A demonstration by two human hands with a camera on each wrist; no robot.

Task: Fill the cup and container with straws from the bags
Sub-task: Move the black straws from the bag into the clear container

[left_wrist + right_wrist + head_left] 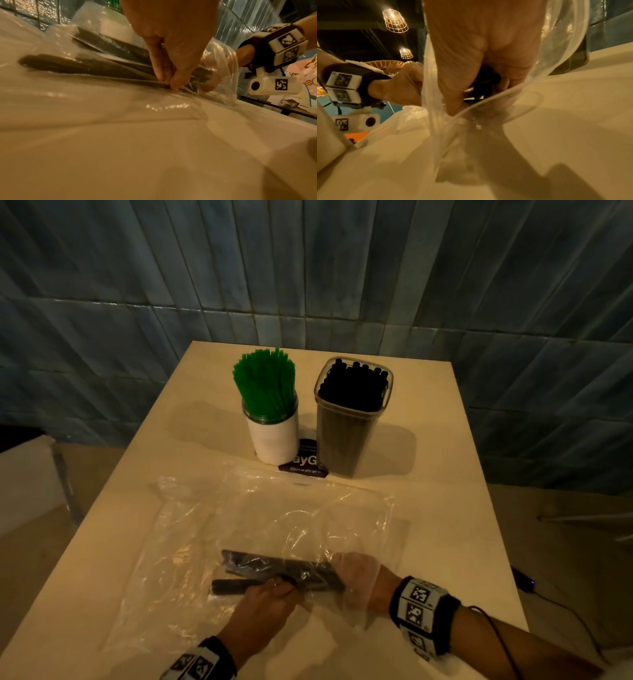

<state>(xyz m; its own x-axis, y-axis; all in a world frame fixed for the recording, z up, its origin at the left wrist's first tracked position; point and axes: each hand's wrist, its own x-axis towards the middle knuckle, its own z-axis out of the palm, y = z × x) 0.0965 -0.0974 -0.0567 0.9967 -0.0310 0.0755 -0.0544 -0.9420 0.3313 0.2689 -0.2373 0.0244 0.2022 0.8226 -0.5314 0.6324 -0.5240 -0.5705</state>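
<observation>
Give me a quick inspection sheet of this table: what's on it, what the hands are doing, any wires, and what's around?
Surface: pale table, partly covered by plastic.
Job's things: white cup packed with green straws; clear container nearly full of black straws; clear plastic bag lying flat with a few loose black straws inside.
Clutter: purple sticker between cup and container.
Hands: left hand pinches the bag and straws from outside; right hand is inside the bag, gripping the straws' ends.
Cables: black cable from the right wristband off the table edge.
Surroundings: blue tiled wall; caged ceiling lamps.
</observation>
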